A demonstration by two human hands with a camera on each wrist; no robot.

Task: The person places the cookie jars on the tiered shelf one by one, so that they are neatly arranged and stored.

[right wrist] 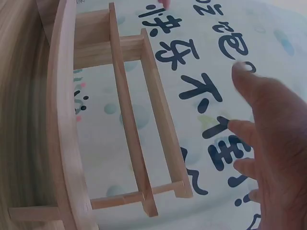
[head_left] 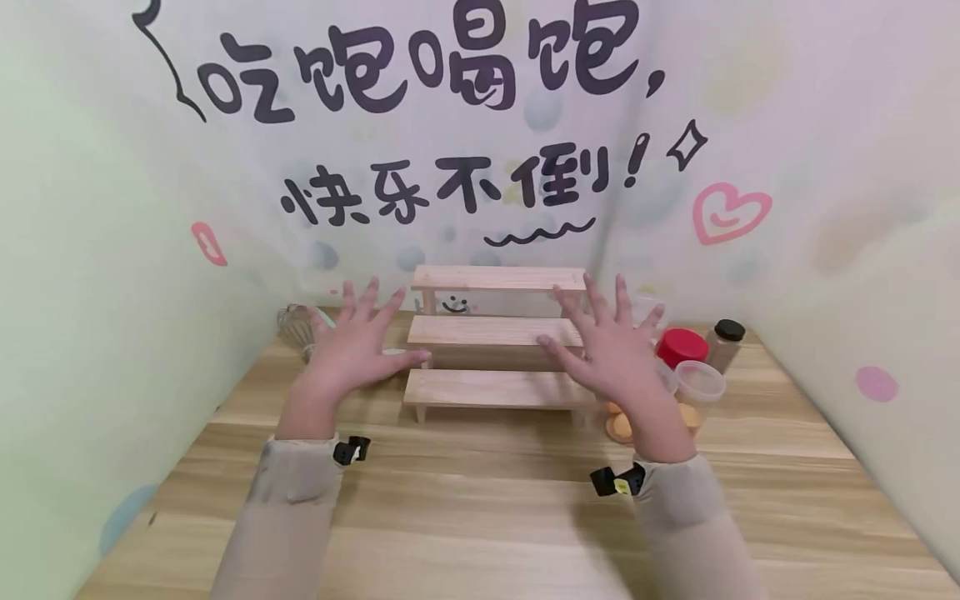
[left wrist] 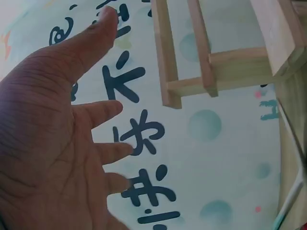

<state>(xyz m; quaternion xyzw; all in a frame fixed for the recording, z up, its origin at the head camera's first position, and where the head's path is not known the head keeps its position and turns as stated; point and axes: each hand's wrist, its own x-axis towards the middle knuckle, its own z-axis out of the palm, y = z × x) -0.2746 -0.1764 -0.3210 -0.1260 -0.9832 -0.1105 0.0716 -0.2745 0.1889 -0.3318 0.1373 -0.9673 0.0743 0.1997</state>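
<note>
Both hands are raised with fingers spread and hold nothing. In the head view the left hand (head_left: 352, 346) is at the left side of a three-step wooden rack (head_left: 495, 387), its thumb overlapping the rack's edge. The right hand (head_left: 611, 346) overlaps the rack's right end. In the left wrist view, the left palm (left wrist: 53, 143) faces the backdrop, with the rack (left wrist: 240, 62) up and to the right. The right wrist view has the rack's shelves (right wrist: 129, 115) to the left of the right hand (right wrist: 283, 134).
A whisk (head_left: 296, 325) lies at the back left of the wooden table (head_left: 450, 517). At the right stand a red-lidded jar (head_left: 681, 346), a black-capped bottle (head_left: 725, 343) and a clear plastic cup (head_left: 701, 382), beside orange round pieces (head_left: 619, 427). A printed cloth backdrop (head_left: 465, 237) hangs behind.
</note>
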